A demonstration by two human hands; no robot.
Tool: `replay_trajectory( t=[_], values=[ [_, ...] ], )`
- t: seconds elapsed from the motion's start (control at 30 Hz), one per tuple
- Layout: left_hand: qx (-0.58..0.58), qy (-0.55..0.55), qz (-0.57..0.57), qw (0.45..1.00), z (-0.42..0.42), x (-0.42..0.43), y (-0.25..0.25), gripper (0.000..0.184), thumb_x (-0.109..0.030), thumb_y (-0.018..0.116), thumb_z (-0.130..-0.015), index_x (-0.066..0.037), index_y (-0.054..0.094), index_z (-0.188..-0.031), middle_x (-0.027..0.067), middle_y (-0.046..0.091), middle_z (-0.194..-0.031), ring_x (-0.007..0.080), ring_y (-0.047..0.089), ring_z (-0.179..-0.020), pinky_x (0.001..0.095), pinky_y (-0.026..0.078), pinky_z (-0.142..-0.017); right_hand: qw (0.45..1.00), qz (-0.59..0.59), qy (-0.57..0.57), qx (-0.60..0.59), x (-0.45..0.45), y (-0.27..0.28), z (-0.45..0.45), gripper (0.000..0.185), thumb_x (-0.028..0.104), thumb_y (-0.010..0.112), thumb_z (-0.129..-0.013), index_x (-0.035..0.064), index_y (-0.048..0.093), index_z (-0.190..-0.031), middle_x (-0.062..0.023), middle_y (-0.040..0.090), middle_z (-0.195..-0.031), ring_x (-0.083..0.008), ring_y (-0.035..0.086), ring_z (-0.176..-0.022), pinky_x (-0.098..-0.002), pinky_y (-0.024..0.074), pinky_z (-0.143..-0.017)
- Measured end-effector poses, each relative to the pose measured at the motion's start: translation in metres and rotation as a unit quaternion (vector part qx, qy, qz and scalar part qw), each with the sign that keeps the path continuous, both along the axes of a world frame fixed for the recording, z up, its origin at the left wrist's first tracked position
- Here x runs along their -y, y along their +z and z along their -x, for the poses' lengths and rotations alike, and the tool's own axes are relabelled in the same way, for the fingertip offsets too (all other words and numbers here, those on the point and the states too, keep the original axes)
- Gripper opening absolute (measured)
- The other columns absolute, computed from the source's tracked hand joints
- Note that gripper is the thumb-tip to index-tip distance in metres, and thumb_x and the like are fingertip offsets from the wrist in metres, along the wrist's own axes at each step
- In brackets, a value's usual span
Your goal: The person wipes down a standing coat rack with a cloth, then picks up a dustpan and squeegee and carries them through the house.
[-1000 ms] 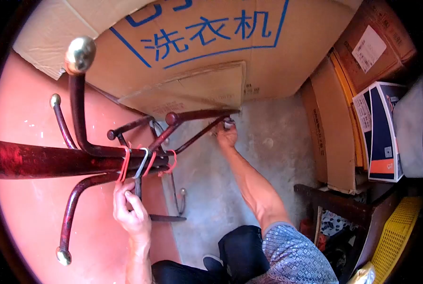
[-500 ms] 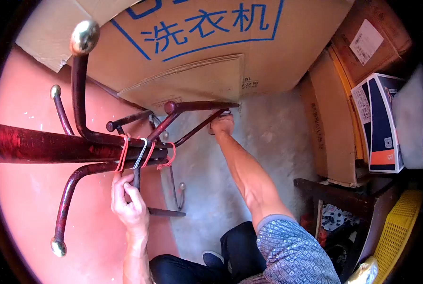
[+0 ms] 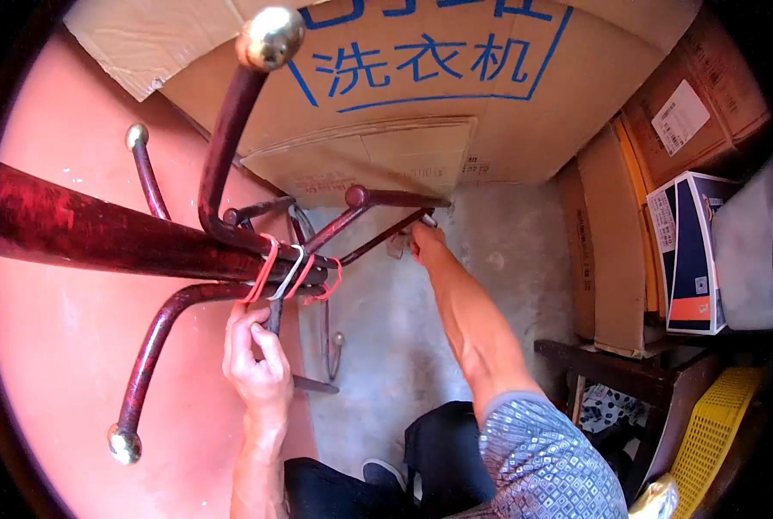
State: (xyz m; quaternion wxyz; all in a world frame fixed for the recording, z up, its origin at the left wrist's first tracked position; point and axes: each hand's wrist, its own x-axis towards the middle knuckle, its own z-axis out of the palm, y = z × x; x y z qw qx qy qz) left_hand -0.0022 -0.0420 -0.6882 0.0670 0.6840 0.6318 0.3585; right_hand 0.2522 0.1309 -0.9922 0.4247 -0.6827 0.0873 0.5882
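Observation:
A dark red coat rack (image 3: pixel 109 231) with brass-coloured ball ends (image 3: pixel 269 39) runs in from the left. Pink bands (image 3: pixel 263 268) and a white band (image 3: pixel 288 272) are looped round its bundled rods. My left hand (image 3: pixel 261 368) is closed with curled fingers, its fingertips against the underside of the rack beside the pink band. Farther away, my right hand (image 3: pixel 427 242) is closed at the tip of a dark red leg (image 3: pixel 386 237). A small pale piece shows at its fingers; what it grips is partly hidden.
A big cardboard box (image 3: pixel 525 121) with blue lettering stands behind. Brown cartons (image 3: pixel 611 242), a navy and white box (image 3: pixel 693 251) and a yellow basket (image 3: pixel 715 432) line the right side. A pink wall (image 3: pixel 66 363) is on the left, above grey floor (image 3: pixel 516 259).
The view has shifted, so the rack and both hands sit farther right in it. My right hand has turned a little at the leg's tip, and the pale piece shows more. My left hand keeps its place.

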Motion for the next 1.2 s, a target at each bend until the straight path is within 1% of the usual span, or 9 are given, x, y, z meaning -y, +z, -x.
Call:
replay_trajectory(
  t=[0.13,0.23,0.33,0.6,0.8,0.97,1.07,1.1,1.2],
  values=[
    [-0.008,0.005,-0.015,1.000,0.000,-0.001,-0.004,0.020,0.000,0.050,-0.102,0.005,0.068,-0.108,0.0265,0.070,-0.119,0.0354,0.069,-0.114,0.0400,0.053,-0.094,0.993,-0.014,0.087,0.077,0.009,-0.005,-0.006,0.017,0.021,0.079,-0.088,0.0075,0.068,-0.090,-0.0063,0.065,-0.076,-0.0191,0.056,-0.056,-0.0337,0.0428,-0.045],
    [-0.021,0.002,-0.020,1.000,0.005,0.000,-0.008,0.019,0.001,0.051,-0.100,0.004,0.068,-0.107,0.0271,0.069,-0.123,0.0356,0.070,-0.109,0.0397,0.055,-0.091,0.977,-0.108,0.069,0.172,-0.018,-0.138,-0.016,0.047,0.027,0.080,-0.087,0.0001,0.065,-0.122,-0.0165,0.071,-0.114,-0.0270,0.070,-0.109,-0.0530,0.0555,-0.073],
    [-0.011,0.008,-0.011,1.000,0.003,0.000,-0.006,0.018,0.002,0.052,-0.098,0.004,0.068,-0.107,0.0280,0.069,-0.126,0.0375,0.071,-0.107,0.0406,0.056,-0.090,0.985,-0.059,0.050,0.152,-0.015,-0.072,0.003,0.026,0.024,0.080,-0.089,0.0036,0.065,-0.086,-0.0077,0.065,-0.078,-0.0185,0.054,-0.052,-0.0352,0.0422,-0.043],
    [-0.019,-0.007,-0.029,0.999,0.002,-0.002,-0.005,0.018,0.002,0.052,-0.098,0.003,0.068,-0.107,0.0276,0.068,-0.128,0.0361,0.071,-0.108,0.0403,0.055,-0.092,0.975,-0.066,0.207,0.052,0.052,0.014,0.018,0.032,0.036,0.085,-0.087,0.0062,0.073,-0.092,-0.0039,0.068,-0.084,-0.0188,0.061,-0.068,-0.0365,0.0537,-0.059],
    [0.006,0.008,0.009,1.000,0.006,0.001,-0.008,0.018,0.003,0.052,-0.098,0.003,0.068,-0.108,0.0273,0.068,-0.129,0.0346,0.071,-0.107,0.0394,0.055,-0.091,0.915,-0.164,0.139,0.342,0.035,-0.024,0.033,0.044,0.035,0.089,-0.079,0.0020,0.073,-0.103,-0.0105,0.078,-0.095,-0.0257,0.071,-0.085,-0.0398,0.0573,-0.079],
    [-0.012,0.017,0.005,1.000,-0.002,0.001,0.000,0.017,-0.002,0.052,-0.103,0.003,0.068,-0.108,0.0271,0.069,-0.127,0.0364,0.069,-0.118,0.0405,0.054,-0.096,0.935,-0.205,0.244,0.153,0.084,0.010,0.050,0.034,0.026,0.084,-0.086,0.0036,0.073,-0.109,-0.0140,0.077,-0.098,-0.0285,0.073,-0.091,-0.0375,0.0561,-0.081],
    [-0.001,0.016,0.000,1.000,-0.002,0.001,-0.001,0.017,-0.001,0.052,-0.102,0.002,0.068,-0.108,0.0278,0.069,-0.127,0.0364,0.069,-0.118,0.0406,0.053,-0.096,0.967,-0.231,0.059,0.085,0.100,0.060,0.054,0.031,0.021,0.082,-0.089,0.0041,0.072,-0.113,-0.0043,0.075,-0.101,-0.0160,0.068,-0.081,-0.0363,0.0544,-0.073],
    [-0.029,-0.005,-0.063,0.998,0.003,-0.004,-0.009,0.016,0.001,0.055,-0.098,-0.001,0.069,-0.105,0.0258,0.070,-0.128,0.0251,0.070,-0.081,0.0338,0.055,-0.068,0.919,-0.332,0.066,0.202,0.092,0.071,0.060,0.030,0.019,0.080,-0.090,0.0020,0.070,-0.113,-0.0057,0.073,-0.102,-0.0181,0.066,-0.081,-0.0369,0.0537,-0.074],
    [-0.013,0.011,-0.033,0.999,-0.002,-0.001,-0.004,0.015,0.001,0.055,-0.098,-0.001,0.069,-0.104,0.0241,0.070,-0.128,0.0233,0.069,-0.078,0.0327,0.054,-0.066,0.773,-0.417,0.150,0.454,0.088,0.094,0.076,0.027,0.010,0.071,-0.089,-0.0056,0.066,-0.111,-0.0134,0.065,-0.103,-0.0294,0.063,-0.092,-0.0400,0.0513,-0.083]
  ],
)
